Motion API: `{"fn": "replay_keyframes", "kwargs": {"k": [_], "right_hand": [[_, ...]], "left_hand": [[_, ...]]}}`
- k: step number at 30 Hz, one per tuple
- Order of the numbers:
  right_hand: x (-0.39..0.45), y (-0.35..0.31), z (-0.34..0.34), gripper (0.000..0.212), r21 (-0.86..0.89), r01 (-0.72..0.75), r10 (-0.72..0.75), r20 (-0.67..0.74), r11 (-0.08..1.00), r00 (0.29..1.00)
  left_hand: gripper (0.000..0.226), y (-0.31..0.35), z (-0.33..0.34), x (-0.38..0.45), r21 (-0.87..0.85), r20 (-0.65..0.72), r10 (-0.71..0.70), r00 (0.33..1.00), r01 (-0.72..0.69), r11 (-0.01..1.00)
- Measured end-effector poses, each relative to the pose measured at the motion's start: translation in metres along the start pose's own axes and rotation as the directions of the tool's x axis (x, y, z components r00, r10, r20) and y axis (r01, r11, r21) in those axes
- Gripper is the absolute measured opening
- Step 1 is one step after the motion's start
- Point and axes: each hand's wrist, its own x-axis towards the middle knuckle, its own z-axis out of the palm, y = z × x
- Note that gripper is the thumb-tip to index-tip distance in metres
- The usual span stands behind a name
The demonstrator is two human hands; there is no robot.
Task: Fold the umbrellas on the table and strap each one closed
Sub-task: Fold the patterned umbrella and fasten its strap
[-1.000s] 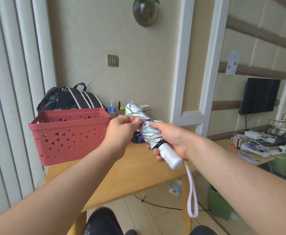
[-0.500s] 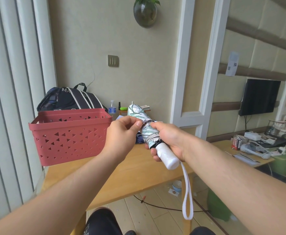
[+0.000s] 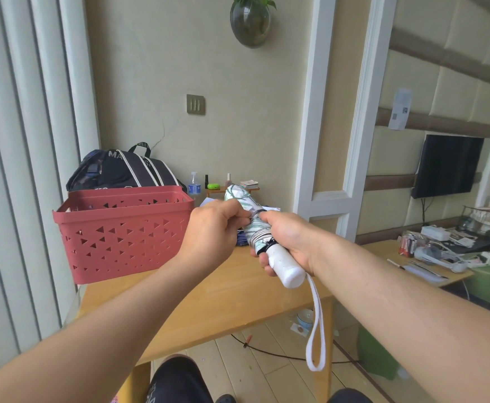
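Wrist loop [image 3: 316, 330]: a white strap hung down from the butt of the handle, nearest to you, dangling past the front edge of the table.
Handle [image 3: 285, 264]: white and stubby, it pointed down and toward you, poking out below your right palm.
Umbrella [image 3: 248, 219]: it was folded up into a tight bundle, white cloth with a green leafy print, dark rib tips gathered just above the handle; you held it in the air over the table, tip tilted up and away.
Right hand [image 3: 289, 241]: you gripped the umbrella where cloth meets handle, fingers curled under it, thumb lying up along the bundle.
Left hand [image 3: 213, 232]: your fingers were bunched and pinching at a narrow band on the cloth around the middle of the umbrella, just beside your right thumb; whether that band was fastened could not be told.
Table [image 3: 223, 298]: light wood, under both your hands.
Basket [image 3: 121, 232]: red plastic with triangle cutouts, it stood on the left of the table, well apart from the umbrella.
Backpack [image 3: 124, 170]: dark with pale stripes, it sat behind the basket against the wall.
Water bottle [image 3: 194, 186]: small, it stood by the wall, right of the backpack.
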Motion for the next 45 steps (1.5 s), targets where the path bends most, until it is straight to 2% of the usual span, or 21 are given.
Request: {"fn": "replay_keyframes", "kwargs": {"k": [4,8,9,10,11,12,13,15,18,21,23,25,26,29,31,33,34,36,38,41,45], "right_hand": [[0.003,0.005,-0.007,0.041,-0.017,-0.001,0.001,0.029,1.0,1.0],[0.002,0.016,-0.014,0.043,-0.001,0.046,-0.046,0.079,0.999,0.996],[0.002,0.019,-0.016,0.043,-0.006,0.077,-0.077,0.083,0.997,0.994],[0.003,0.022,-0.017,0.043,-0.015,0.116,-0.114,0.086,0.993,0.99],[0.004,0.025,-0.017,0.042,-0.021,0.157,-0.155,0.09,0.987,0.984],[0.006,0.028,-0.017,0.04,-0.023,0.199,-0.196,0.096,0.98,0.976],[0.007,0.03,-0.015,0.036,-0.027,0.24,-0.236,0.104,0.97,0.966],[0.01,0.038,-0.01,0.031,-0.043,0.325,-0.317,0.132,0.945,0.939],[0.016,0.053,-0.007,0.052,0.001,0.407,-0.401,0.179,0.913,0.899],[0.017,0.068,-0.009,0.051,-0.004,0.324,-0.31,0.285,0.946,0.907],[0.015,0.076,-0.008,0.048,0.017,0.225,-0.215,0.372,0.974,0.903],[0.015,0.081,-0.005,0.057,0.137,0.147,-0.192,0.431,0.98,0.882],[0.015,0.082,-0.003,0.06,0.179,0.12,-0.19,0.456,0.977,0.87],[0.014,0.086,0.006,0.065,0.208,0.094,-0.184,0.468,0.974,0.864],[0.014,0.088,0.012,0.061,0.264,0.143,-0.235,0.358,0.954,0.904],[0.016,0.09,0.017,0.047,0.314,0.268,-0.327,0.151,0.911,0.933],[0.019,0.091,0.019,0.035,0.303,0.341,-0.373,0.052,0.89,0.927],[0.024,0.094,0.024,0.018,0.254,0.442,-0.435,-0.089,0.86,0.896],[0.03,0.098,0.029,0.015,0.223,0.496,-0.464,-0.183,0.839,0.867],[0.041,0.106,0.034,0.014,0.108,0.58,-0.523,-0.323,0.808,0.789],[0.05,0.121,0.032,0.039,-0.128,0.61,-0.602,-0.41,0.782,0.686]], "left_hand": [[0.011,-0.006,-0.001,0.002,-0.067,0.134,-0.054,0.989,0.064,0.996],[0.004,-0.008,0.002,-0.01,-0.357,0.196,-0.26,0.945,0.316,0.879],[0.016,-0.01,0.006,-0.015,-0.44,0.188,-0.359,0.914,0.405,0.801],[0.031,-0.011,0.01,-0.017,-0.539,0.216,-0.488,0.846,0.52,0.663],[0.045,-0.012,0.013,-0.016,-0.621,0.32,-0.585,0.745,0.631,0.465],[0.055,-0.012,0.015,-0.013,-0.664,0.477,-0.586,0.655,0.705,0.248],[0.064,-0.01,0.016,-0.011,-0.667,0.616,-0.508,0.602,0.742,0.07],[0.073,-0.006,0.014,-0.006,-0.678,0.715,-0.375,0.591,0.716,-0.166],[0.054,-0.003,0.007,0.005,-0.724,0.688,-0.45,0.569,0.58,-0.374],[0.032,-0.004,-0.003,0.013,-0.742,0.67,-0.464,0.579,0.514,-0.43],[0.028,-0.007,-0.006,0.019,-0.759,0.651,-0.471,0.595,0.485,-0.436],[0.028,-0.007,-0.007,0.021,-0.766,0.643,-0.452,0.619,0.502,-0.402],[0.027,-0.006,-0.007,0.02,-0.769,0.639,-0.435,0.635,0.537,-0.346],[0.035,0.001,-0.008,0.017,-0.755,0.61,-0.422,0.671,0.654,-0.052],[0.054,0.0,-0.007,0.015,-0.718,0.593,-0.425,0.683,0.688,0.104],[0.067,-0.005,-0.001,0.011,-0.657,0.459,-0.566,0.685,0.69,0.304],[0.063,-0.008,0.002,0.007,-0.61,0.32,-0.644,0.695,0.671,0.421],[0.047,-0.01,0.007,-0.003,-0.508,0.126,-0.649,0.75,0.61,0.607],[0.046,-0.007,0.012,-0.015,-0.479,0.167,-0.576,0.8,0.577,0.662],[0.04,0.0,0.019,-0.03,-0.436,0.253,-0.517,0.818,0.573,0.694],[0.036,0.002,0.028,-0.034,-0.393,0.249,-0.54,0.804,0.594,0.702]]}}
